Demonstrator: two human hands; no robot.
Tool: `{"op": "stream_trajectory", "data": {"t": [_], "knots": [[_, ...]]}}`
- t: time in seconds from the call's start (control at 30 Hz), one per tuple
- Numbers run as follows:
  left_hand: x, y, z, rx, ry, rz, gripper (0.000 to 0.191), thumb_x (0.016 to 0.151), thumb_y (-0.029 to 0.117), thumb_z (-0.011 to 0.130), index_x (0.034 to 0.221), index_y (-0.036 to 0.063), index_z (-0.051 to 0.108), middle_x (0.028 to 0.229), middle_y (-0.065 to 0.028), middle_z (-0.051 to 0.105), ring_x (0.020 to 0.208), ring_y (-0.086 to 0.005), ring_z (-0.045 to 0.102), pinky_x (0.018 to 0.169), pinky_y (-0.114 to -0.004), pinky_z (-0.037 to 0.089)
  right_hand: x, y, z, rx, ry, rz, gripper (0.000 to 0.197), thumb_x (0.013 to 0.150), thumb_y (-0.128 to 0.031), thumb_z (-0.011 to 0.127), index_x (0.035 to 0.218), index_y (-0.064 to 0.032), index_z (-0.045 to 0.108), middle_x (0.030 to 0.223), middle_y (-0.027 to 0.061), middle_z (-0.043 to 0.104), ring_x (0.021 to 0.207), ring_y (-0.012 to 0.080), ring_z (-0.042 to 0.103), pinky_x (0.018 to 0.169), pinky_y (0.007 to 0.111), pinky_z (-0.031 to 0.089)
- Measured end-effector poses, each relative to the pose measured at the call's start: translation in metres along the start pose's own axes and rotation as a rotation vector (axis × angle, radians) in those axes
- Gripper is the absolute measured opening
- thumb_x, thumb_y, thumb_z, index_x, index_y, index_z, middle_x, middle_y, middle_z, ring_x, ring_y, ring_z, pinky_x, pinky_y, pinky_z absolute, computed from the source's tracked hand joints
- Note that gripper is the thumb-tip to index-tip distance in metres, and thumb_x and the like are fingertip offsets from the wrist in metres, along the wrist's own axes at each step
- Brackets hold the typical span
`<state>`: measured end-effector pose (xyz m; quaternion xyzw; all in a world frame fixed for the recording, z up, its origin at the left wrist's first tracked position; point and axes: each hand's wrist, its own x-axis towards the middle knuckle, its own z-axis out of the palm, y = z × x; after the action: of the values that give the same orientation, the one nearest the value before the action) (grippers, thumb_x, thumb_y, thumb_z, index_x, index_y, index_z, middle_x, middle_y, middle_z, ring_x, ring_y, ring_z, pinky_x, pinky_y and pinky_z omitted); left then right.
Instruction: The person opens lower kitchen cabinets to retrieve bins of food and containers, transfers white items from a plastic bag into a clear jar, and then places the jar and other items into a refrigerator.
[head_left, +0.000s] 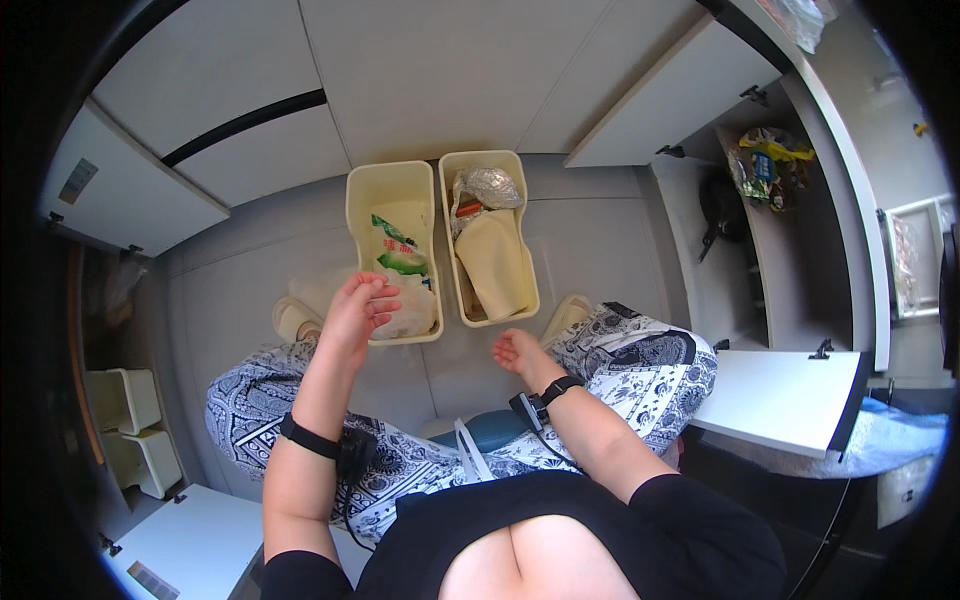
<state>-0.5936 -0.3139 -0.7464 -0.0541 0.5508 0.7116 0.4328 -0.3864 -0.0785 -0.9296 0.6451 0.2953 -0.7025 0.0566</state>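
My left hand (364, 307) hovers at the near left edge of a cream plastic bin (390, 176), its fingers loosely bent and holding nothing. Inside that bin lie a green-and-clear printed plastic bag (401, 255) and a whitish plastic bag (409, 307), partly covered by my hand. Beside it stands a second cream bin (534, 289). This one holds a foil-wrapped bundle (491, 187), a small red packet (469, 209) and a beige folded sheet or pouch (491, 259). Just in front of its near end is my right hand (517, 351), empty, palm up with half-curled fingers.
Open cabinet doors (780, 397) flank me on both sides. In the right cabinet, snack packets (769, 165) lie on a shelf near a black object (720, 210). Two more cream bins (135, 401) sit in the left cabinet. My slippered feet (296, 319) straddle the bins.
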Motion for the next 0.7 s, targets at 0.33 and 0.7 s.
{"op": "stream_trajectory", "data": {"t": [0.33, 0.7], "knots": [[-0.005, -0.017, -0.011, -0.027, -0.001, 0.052, 0.022, 0.089, 0.026, 0.057, 0.105, 0.012, 0.052, 0.094, -0.0044, 0.061, 0.078, -0.0157, 0.059, 0.064, -0.025, 0.044, -0.062, -0.043, 0.014, 0.237, -0.418, -0.09, 0.018, 0.088, -0.023, 0.056, 0.095, -0.007, 0.06, 0.086, 0.0059, 0.061, 0.084, 0.0203, 0.059, 0.072, 0.035, 0.05], [-0.004, -0.014, 0.022, 0.043, -0.082, -0.004, 0.019, 0.091, 0.03, 0.051, 0.098, 0.0129, 0.055, 0.089, -0.0025, 0.062, 0.074, -0.0136, 0.059, 0.062, -0.025, 0.045, -0.159, -0.146, -0.075, 0.606, -0.636, -0.343, 0.014, 0.086, -0.019, 0.057, 0.09, -0.0058, 0.061, 0.079, 0.0051, 0.06, 0.072, 0.0189, 0.056, 0.067, 0.032, 0.047]]}}
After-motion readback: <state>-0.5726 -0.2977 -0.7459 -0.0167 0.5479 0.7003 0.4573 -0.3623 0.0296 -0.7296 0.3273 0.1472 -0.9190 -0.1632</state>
